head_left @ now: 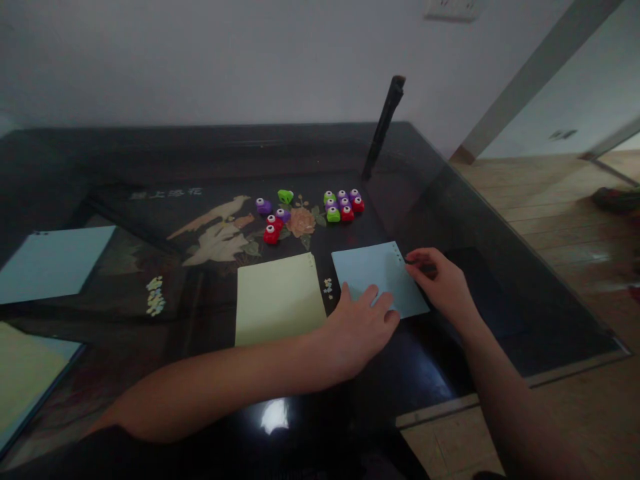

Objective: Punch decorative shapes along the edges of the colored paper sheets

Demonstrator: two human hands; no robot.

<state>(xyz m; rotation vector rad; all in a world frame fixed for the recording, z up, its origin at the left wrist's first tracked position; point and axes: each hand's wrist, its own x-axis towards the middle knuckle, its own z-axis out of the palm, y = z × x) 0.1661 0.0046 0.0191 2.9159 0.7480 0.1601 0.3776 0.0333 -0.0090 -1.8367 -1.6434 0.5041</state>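
A light blue paper sheet lies on the dark glass table, with a row of small punched holes along its right edge. My left hand rests flat on its near left part, fingers spread. My right hand sits at the sheet's right edge, fingers curled around a small dark object that I cannot make out. A pale yellow-green sheet lies just left of the blue one. Tiny paper cut-outs sit between the two sheets.
Several small craft punches, red, purple and green, stand in two groups behind the sheets. More paper bits, a blue sheet and a stack of sheets lie at the left. A black stand rises at the back. The table edge borders wooden floor.
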